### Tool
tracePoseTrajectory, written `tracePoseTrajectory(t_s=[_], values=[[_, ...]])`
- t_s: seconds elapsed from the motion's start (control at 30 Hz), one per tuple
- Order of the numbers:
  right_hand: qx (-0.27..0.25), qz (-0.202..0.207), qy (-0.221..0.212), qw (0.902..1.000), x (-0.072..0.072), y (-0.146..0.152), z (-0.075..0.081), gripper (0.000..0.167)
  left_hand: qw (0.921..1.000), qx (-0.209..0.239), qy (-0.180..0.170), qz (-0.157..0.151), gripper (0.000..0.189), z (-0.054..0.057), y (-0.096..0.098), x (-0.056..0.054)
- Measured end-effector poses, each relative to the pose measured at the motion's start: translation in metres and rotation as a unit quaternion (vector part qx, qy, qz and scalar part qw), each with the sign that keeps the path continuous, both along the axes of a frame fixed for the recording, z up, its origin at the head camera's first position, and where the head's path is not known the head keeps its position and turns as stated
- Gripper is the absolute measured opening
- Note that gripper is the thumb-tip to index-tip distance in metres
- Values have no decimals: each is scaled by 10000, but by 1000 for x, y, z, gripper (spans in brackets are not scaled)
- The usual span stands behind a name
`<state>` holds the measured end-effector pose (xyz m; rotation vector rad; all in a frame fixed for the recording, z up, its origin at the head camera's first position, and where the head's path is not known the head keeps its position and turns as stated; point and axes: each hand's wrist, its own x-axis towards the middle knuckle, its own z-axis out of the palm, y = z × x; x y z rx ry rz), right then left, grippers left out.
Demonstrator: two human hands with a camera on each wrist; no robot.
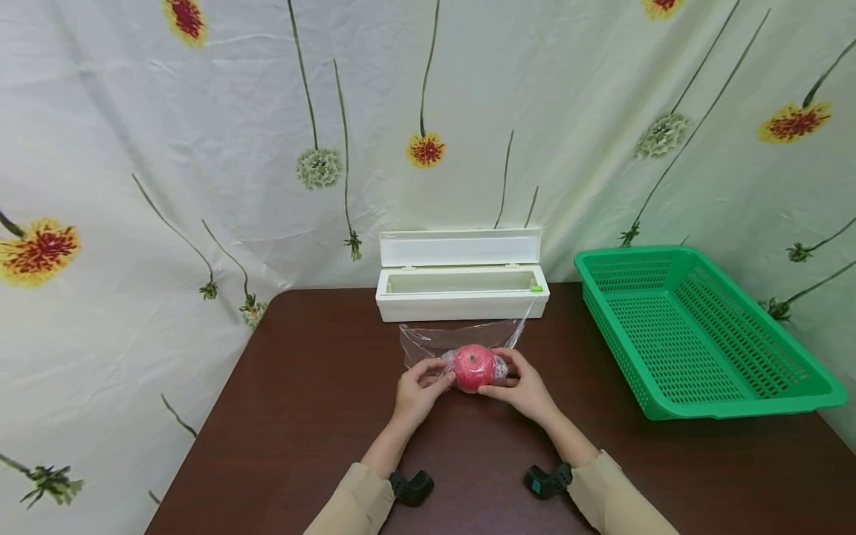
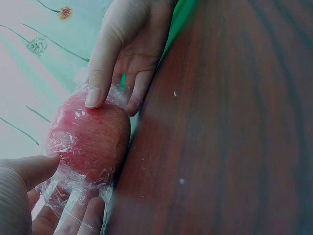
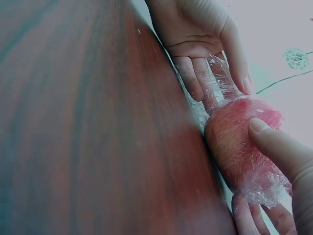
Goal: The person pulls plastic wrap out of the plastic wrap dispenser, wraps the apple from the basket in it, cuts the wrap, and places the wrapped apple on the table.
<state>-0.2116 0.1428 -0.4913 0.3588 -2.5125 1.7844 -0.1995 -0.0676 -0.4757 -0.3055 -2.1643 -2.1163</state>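
Observation:
A red apple wrapped in clear cling film is held between both hands over the table. My left hand grips its left side, thumb on the near side and fingers in the bunched film. On the opposite side my right hand holds it, thumb at the front. In the left wrist view, the right thumb presses on the apple, and crumpled film gathers at both ends. The right wrist view shows wrinkled film over the apple. A loose film sheet stretches behind the apple toward the white dispenser box.
The dispenser box stands at the table's back edge with its lid raised and a green slider at its right end. To the right is a green plastic basket. A flowered curtain hangs behind the dark brown table.

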Motion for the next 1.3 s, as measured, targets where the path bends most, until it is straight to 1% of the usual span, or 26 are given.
tracePoseTrajectory(t_s=[0.07, 0.13, 0.2, 0.27, 0.37, 0.43, 0.63, 0.87, 0.97, 1.13, 1.3], values=[[-14, -5, -22, 10000, -2, 2, -6, 65, 10000, -37, -12, -3, 25, 1, 0, 2], [-63, 34, 7, 10000, -1, 3, -8, 66, 9999, -102, -47, -2, 25, 2, -1, 5], [-105, 82, 19, 9999, 5, 1, 0, 66, 9999, -133, -78, -23, 25, 3, -1, 8], [-138, 87, 28, 9999, 8, 1, 1, 65, 9998, -150, -105, -38, 25, 4, -1, 10], [-50, 21, -18, 10000, 12, 0, 2, 65, 9999, -110, -108, -42, 25, 2, -2, 12], [-11, -1, 4, 10000, 10, 0, -7, 65, 9999, -78, -107, -30, 25, 2, -3, 13], [-104, 145, 95, 9998, 14, 0, -12, 65, 10000, 93, -23, -14, 23, 0, -4, 18], [-84, 166, 111, 9998, 15, -1, -11, 66, 9996, 125, 259, -42, 22, -2, -5, 19], [-94, 176, 123, 9997, 16, -1, -10, 65, 9994, 144, 306, -69, 23, -3, -5, 19], [-85, 212, 144, 9996, 16, 0, -9, 64, 9995, 203, 213, -66, 22, 0, -4, 19], [-132, 270, 175, 9994, 15, -1, -4, 64, 9995, 251, 141, 127, 21, 4, -1, 21]])
